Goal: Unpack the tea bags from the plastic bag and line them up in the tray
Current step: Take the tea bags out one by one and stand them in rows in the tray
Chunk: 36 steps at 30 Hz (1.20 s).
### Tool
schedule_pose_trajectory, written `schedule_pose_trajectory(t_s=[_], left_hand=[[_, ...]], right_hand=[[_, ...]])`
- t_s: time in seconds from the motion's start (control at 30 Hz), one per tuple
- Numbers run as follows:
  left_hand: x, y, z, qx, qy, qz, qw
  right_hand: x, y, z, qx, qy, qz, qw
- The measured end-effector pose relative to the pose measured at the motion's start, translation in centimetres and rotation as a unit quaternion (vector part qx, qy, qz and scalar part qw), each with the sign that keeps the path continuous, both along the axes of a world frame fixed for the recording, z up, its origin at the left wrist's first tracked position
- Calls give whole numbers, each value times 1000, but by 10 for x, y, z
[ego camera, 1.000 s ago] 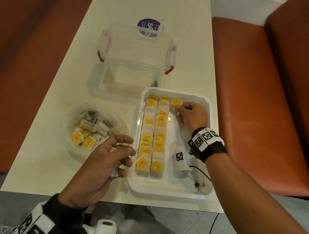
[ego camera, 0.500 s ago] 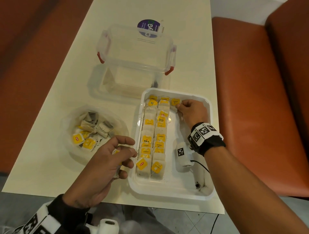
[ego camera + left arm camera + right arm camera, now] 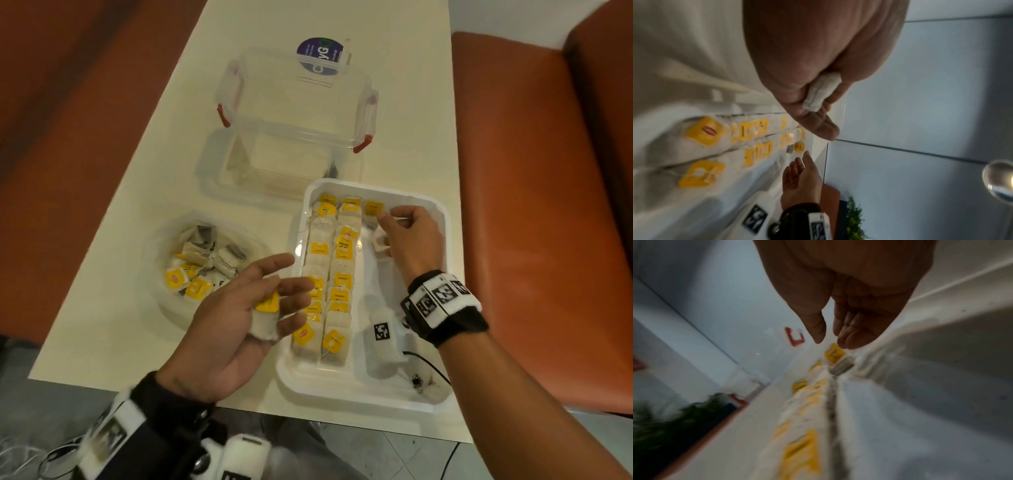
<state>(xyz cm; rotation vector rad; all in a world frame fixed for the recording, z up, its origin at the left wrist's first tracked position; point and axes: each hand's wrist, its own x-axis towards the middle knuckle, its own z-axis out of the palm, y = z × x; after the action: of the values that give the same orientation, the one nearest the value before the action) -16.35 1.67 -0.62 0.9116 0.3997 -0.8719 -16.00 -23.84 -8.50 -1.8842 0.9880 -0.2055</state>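
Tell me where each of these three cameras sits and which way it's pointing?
Head: worn on the head, looking down at the table, the tray and the plastic bag; both forearms, left hand and right hand show.
Left wrist: looks along the left hand, which holds a tea bag, across the tray's rows.
Right wrist: looks along the right hand's fingers over the tray's far end towards the clear box's red clip.
Shared: the left wrist and head views both show the right hand.

Surface: long cream rectangular tabletop, glossy, evenly lit.
Seating: orange-brown padded leather benches along both long sides.
Floor: grey tiles with dark grout.
Wall: pale blue-grey panels.
Greenery: leafy green plant.
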Motion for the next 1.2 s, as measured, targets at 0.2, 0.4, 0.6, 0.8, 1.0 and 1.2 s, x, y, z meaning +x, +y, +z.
schedule_pose_trajectory(t_s=[0.2, 0.4, 0.6, 0.8, 1.0, 1.2], left_hand=[[17, -17, 4, -89, -20, 65, 994], [12, -30, 7, -80, -132, -1, 988], [16, -27, 4, -43, -235, -55, 970], [16, -26, -2, 83, -329, -45, 939], [16, -38, -1, 83, -386, -76, 916], [17, -48, -2, 130, -391, -151, 899]], right_hand=[[-46, 71, 85, 182, -16, 198, 963], [-55, 98, 99, 272, -32, 228, 934], [-54, 91, 95, 262, -90, 200, 940], [-54, 69, 97, 155, -124, 191, 961], [-53, 55, 101, 95, -184, 210, 956], [-52, 48, 103, 96, -195, 226, 950]])
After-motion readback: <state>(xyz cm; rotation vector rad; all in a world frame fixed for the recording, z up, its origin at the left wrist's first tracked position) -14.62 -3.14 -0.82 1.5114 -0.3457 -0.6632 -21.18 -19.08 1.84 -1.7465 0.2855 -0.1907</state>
